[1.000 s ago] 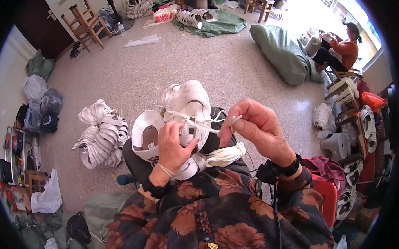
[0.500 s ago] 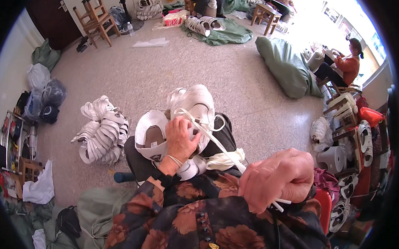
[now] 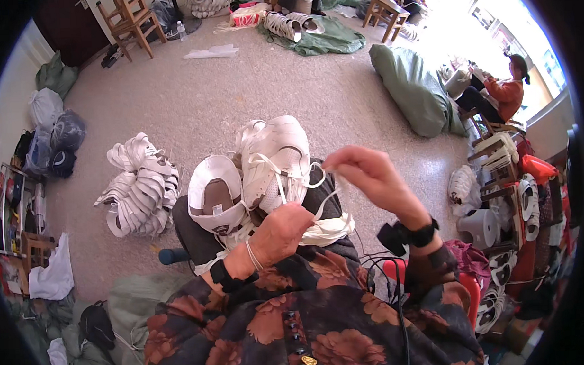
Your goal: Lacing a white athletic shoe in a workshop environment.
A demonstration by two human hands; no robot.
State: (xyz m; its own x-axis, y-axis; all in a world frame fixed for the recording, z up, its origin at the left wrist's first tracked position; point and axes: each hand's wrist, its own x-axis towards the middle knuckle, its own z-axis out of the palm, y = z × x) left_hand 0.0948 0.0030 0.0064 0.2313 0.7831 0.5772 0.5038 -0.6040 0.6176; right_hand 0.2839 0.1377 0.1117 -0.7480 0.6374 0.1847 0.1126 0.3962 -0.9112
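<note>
White shoe uppers lie on my lap. One upper, partly laced, points away from me, and a loop of white shoelace hangs at its right side. My left hand is closed at its near end, with the lace running into its fingertips. To the right and higher, my right hand pinches the lace between thumb and fingers. Left of the laced upper sits another upper with a brown-grey lining, its opening facing up. A bundle of white laces rests on my right thigh, just beyond my left hand.
A heap of nested white uppers is on the floor to the left. Green sacks lie ahead right and near left. A person in orange sits at the far right. Stools, a white bucket and more uppers line the right side.
My right hand has moved from low right up and inward beside the upper, no longer pulling lace ends taut. My left hand has come down and right to the upper's near end.
</note>
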